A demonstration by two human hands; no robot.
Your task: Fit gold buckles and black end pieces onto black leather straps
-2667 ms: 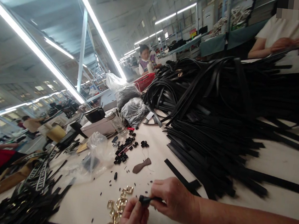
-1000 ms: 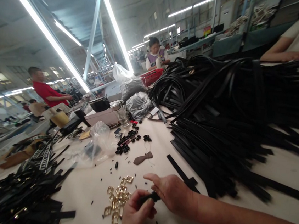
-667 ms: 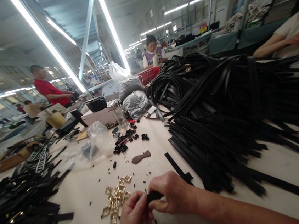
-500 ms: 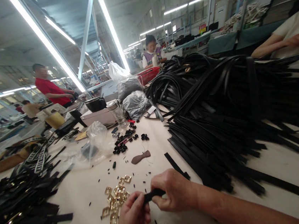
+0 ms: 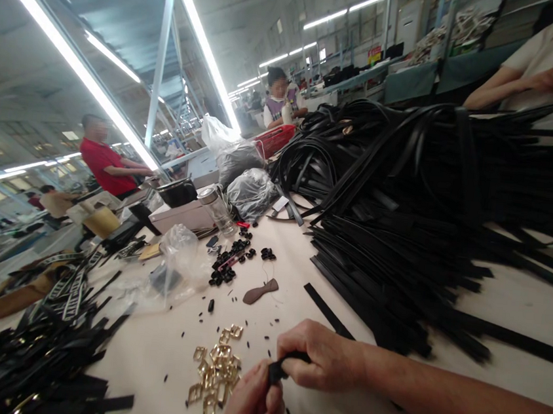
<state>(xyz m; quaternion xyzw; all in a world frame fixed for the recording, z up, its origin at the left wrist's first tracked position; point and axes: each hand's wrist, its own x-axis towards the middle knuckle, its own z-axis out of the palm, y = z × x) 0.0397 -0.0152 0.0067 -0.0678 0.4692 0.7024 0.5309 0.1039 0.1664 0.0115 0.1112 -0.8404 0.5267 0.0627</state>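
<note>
A short black strap [image 5: 277, 370] spans the gap between my two hands, low in the view. My left hand [image 5: 255, 406] pinches its near end between thumb and fingers. The other end is in my right hand [image 5: 314, 359], whose fingers wrap round it and hide part of it. Gold buckles [image 5: 212, 375] lie in a loose pile just left of my left hand. Small black pieces are scattered on the table around them. Beyond my hands lies a brown bow-shaped piece [image 5: 261, 291], and a single black strip [image 5: 327, 310] rests above my right wrist.
A large heap of black straps [image 5: 388, 179] fills the right. More black straps [image 5: 32, 366] lie at lower left. Clear plastic bags, a glass jar [image 5: 217, 209] and black parts [image 5: 228, 261] stand or lie farther back. People are at work beyond the table.
My left hand has turned and closed nearer to my right hand, so less of the strap shows between them. A person in red at the left has shifted rightward.
</note>
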